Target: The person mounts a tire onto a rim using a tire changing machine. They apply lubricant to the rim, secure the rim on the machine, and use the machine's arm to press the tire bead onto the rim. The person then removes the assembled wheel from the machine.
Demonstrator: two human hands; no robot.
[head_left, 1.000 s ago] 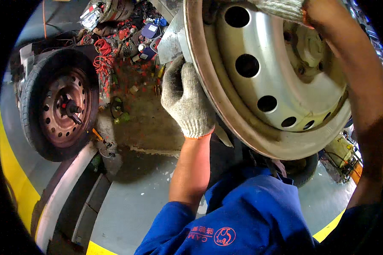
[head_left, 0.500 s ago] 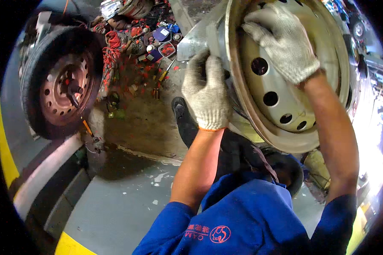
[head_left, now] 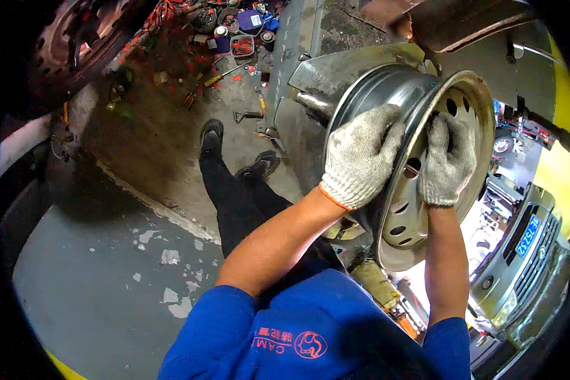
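A bare steel wheel rim (head_left: 386, 87) with round holes in its disc sits upright, in front of a grey metal plate and a short shaft (head_left: 316, 104). Both hands wear pale knitted work gloves. My left hand (head_left: 360, 157) lies across the outer barrel, its fingers curled against the rim near the flange. On the disc side, my right hand (head_left: 449, 161) bends its fingers inside the flange, gripping the same rim from the other face. The two hands are close together with the flange between them. The fingertips are partly hidden.
A second wheel (head_left: 76, 47) stands at the upper left. Tubs (head_left: 242, 45), a yellow-handled screwdriver (head_left: 225, 75) and other tools litter the floor. The grey plate (head_left: 351, 60) stands behind the rim. A silver vehicle (head_left: 519, 266) is at the right.
My view has swung to the right. My left hand has moved from beside the plate onto the rim's barrel; my right hand has come down from the disc's upper part to the near flange.
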